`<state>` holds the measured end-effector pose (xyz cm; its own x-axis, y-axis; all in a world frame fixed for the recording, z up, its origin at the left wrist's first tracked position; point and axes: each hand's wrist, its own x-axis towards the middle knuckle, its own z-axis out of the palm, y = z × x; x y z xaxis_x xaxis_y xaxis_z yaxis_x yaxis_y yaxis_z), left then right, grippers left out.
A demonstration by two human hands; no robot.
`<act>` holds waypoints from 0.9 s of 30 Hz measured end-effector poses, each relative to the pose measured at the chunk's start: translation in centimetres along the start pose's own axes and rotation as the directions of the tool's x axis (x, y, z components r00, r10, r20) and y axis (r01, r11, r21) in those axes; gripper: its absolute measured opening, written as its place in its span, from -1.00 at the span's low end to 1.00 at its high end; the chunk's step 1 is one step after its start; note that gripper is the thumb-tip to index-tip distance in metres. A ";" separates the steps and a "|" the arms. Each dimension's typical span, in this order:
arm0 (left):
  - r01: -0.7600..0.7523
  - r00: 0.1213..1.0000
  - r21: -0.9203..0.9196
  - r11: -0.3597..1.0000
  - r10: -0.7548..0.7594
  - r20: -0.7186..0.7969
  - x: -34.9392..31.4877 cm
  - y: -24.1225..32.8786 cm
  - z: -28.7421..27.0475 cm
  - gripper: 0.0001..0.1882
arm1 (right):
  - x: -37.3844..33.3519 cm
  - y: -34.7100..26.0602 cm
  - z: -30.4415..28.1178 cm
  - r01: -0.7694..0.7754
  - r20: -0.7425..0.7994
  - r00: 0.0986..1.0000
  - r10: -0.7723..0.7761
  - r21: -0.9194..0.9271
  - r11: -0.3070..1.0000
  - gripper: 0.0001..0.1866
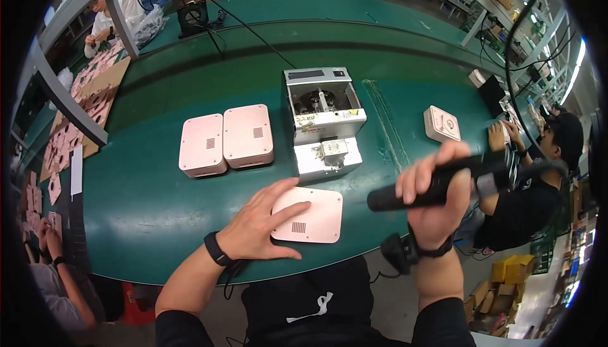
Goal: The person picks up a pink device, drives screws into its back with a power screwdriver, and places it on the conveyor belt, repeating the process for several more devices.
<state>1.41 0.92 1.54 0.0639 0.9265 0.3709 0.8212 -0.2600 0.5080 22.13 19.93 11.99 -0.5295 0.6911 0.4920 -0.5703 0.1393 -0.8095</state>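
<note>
My left hand [261,221] lies with spread fingers over the left side of a pale pink plastic case [322,215], which rests flat on the green table. The case shows a small slotted vent and screw holes near its corners. In my right hand [437,189] is a black electric screwdriver [396,196], tilted, its tip end toward the case and apart from it. The tip itself is blurred. Just beyond the case stands a silver screw feeder [323,125] with an open top.
Two more pink cases [202,142] [249,133] sit side by side at left. Another pink box with a round dial [441,123] stands at right, near a co-worker in black [529,182]. Flat pink parts [95,87] cover a cardboard sheet at far left, where other people work.
</note>
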 end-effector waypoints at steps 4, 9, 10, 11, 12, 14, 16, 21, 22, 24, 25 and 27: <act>0.084 0.996 -0.104 0.991 -0.086 -0.016 -0.6 -0.5 0.2 -0.03 | 4.7 0.6 1.9 -0.007 0.002 1.000 0.007 0.019 1.000 -0.68; 0.168 0.985 -0.178 0.970 -0.156 0.079 -0.6 -1.8 0.1 0.03 | 7.0 3.3 3.5 0.033 0.025 0.999 -0.030 -0.155 0.987 -0.78; 0.183 0.980 -0.209 0.961 -0.162 0.113 -0.6 -1.8 0.3 0.04 | 7.1 3.7 3.6 0.046 0.038 0.999 -0.039 -0.211 0.976 -0.80; 0.187 0.980 -0.212 0.959 -0.167 0.107 -0.7 -1.8 0.4 0.04 | 7.1 3.9 3.6 0.043 0.045 0.998 -0.035 -0.212 0.976 -0.80; 0.191 0.980 -0.191 0.963 -0.175 0.097 -0.8 -1.7 0.5 0.04 | 7.1 4.0 3.5 0.017 0.064 0.998 -0.003 -0.214 0.977 -0.79; 0.198 0.979 -0.149 0.969 -0.188 0.078 -0.9 -1.4 0.6 0.06 | 7.1 4.1 3.3 -0.038 0.100 0.993 0.061 -0.221 0.975 -0.78; 0.204 0.978 -0.142 0.969 -0.195 0.074 -0.9 -1.1 0.3 0.06 | 6.1 3.9 3.0 -0.055 0.094 0.993 0.075 -0.199 0.978 -0.77; 0.188 0.982 -0.098 0.977 -0.183 0.053 -1.0 -1.2 0.5 0.05 | 3.6 2.8 2.1 -0.078 0.083 0.992 0.090 -0.138 0.987 -0.72; 0.176 0.984 -0.085 0.981 -0.173 0.046 -1.0 -1.2 0.5 0.05 | 3.4 2.7 2.1 -0.076 0.083 0.993 0.087 -0.130 0.989 -0.71; 0.188 0.982 -0.095 0.978 -0.183 0.053 -0.9 -1.0 0.5 0.05 | 3.2 2.7 1.9 -0.082 0.088 0.992 0.094 -0.134 0.988 -0.71; 0.197 0.980 -0.105 0.975 -0.192 0.060 -0.9 -0.9 0.6 0.05 | 3.1 2.8 1.9 -0.087 0.092 0.991 0.100 -0.140 0.986 -0.71; 0.209 0.977 -0.116 0.971 -0.202 0.069 -0.8 -0.9 0.6 0.05 | 2.7 3.1 1.6 -0.094 0.094 0.990 0.108 -0.144 0.985 -0.71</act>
<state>0.95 0.60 0.32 -0.0643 0.9765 0.2059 0.7450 -0.0902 0.6609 17.91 21.12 11.33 -0.6448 0.6321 0.4297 -0.4216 0.1747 -0.8898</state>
